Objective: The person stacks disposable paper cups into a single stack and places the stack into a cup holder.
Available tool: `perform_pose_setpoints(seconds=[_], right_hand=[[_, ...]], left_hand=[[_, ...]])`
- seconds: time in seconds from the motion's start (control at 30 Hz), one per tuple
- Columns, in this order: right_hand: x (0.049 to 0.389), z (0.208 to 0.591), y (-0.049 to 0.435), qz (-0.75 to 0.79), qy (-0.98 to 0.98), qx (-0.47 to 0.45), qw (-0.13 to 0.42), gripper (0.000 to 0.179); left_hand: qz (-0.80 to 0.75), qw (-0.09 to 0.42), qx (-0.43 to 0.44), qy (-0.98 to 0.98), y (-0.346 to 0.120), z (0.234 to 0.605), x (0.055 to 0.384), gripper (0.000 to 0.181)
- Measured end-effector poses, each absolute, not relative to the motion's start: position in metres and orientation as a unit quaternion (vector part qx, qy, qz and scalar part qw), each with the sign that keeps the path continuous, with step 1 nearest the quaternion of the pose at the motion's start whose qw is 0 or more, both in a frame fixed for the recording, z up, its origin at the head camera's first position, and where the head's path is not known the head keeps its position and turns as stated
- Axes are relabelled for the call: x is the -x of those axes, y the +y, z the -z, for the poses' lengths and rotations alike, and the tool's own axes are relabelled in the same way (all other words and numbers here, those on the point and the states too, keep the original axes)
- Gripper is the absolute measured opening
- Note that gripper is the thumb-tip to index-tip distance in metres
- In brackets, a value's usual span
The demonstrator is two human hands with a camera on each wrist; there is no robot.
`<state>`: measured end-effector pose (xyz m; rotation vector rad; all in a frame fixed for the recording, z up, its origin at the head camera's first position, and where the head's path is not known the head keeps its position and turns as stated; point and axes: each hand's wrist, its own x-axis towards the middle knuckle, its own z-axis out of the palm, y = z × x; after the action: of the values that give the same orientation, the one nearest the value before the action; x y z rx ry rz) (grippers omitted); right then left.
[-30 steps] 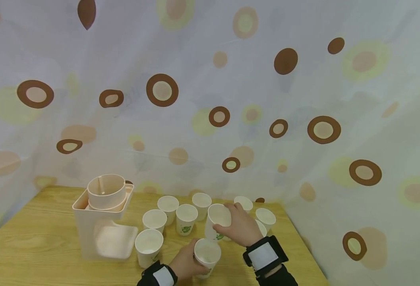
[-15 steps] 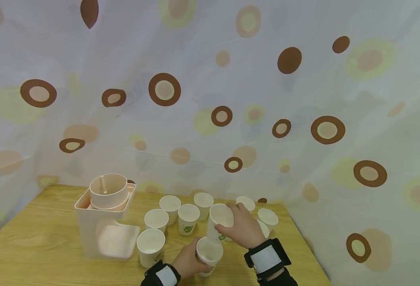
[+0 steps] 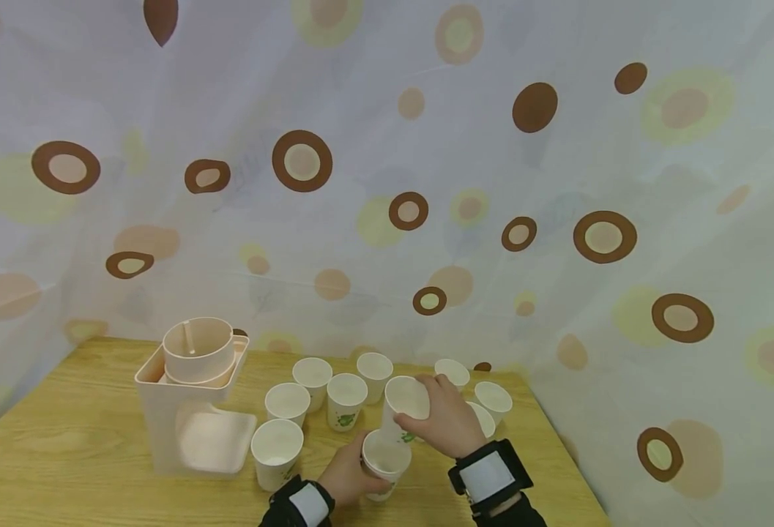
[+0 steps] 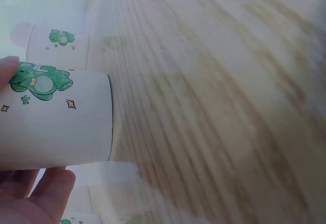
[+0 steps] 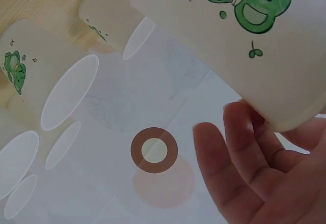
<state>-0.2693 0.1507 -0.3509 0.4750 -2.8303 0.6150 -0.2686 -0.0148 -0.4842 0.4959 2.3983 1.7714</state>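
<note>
My left hand point(image 3: 349, 476) grips a white paper cup point(image 3: 387, 455) low over the table, fingers and thumb around its side. A second rim line shows just beneath its rim. In the left wrist view this paper cup point(image 4: 56, 122) bears a green cartoon animal. My right hand point(image 3: 449, 421) pinches another white paper cup point(image 3: 405, 399) by its rim, tilted slightly. Its base overlaps the mouth of the left-hand cup in the head view. In the right wrist view the held cup point(image 5: 244, 56) has the same kind of green print, with fingertips at the rim.
Several paper cups stand upright on the wooden table, including a near-left cup point(image 3: 277, 454) and a far-right cup point(image 3: 493, 399). A pale pink pitcher-like container point(image 3: 182, 432), with a round cup-shaped piece point(image 3: 198, 351) in it, stands left. A patterned cloth point(image 3: 334, 241) hangs behind.
My left hand and its cup have risen slightly toward the cup in my right hand, and a second rim line now shows on the left cup. My right hand stays almost in place.
</note>
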Motion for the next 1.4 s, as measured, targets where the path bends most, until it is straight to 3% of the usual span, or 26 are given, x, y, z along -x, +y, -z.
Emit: perform_pose_setpoints(seconds=[0.63,1.4], right_hand=[[0.273,0.356,0.147,-0.216,-0.961,-0.154,0.080,0.074],[0.276,0.361,0.143,-0.210,-0.961,-0.158,0.081,0.070]], left_hand=[[-0.601,0.058,-0.152,0.782,-0.015,0.492,0.273,0.067],[-0.601,0.044,-0.132,0.787,-0.013,0.492,0.275,0.064]])
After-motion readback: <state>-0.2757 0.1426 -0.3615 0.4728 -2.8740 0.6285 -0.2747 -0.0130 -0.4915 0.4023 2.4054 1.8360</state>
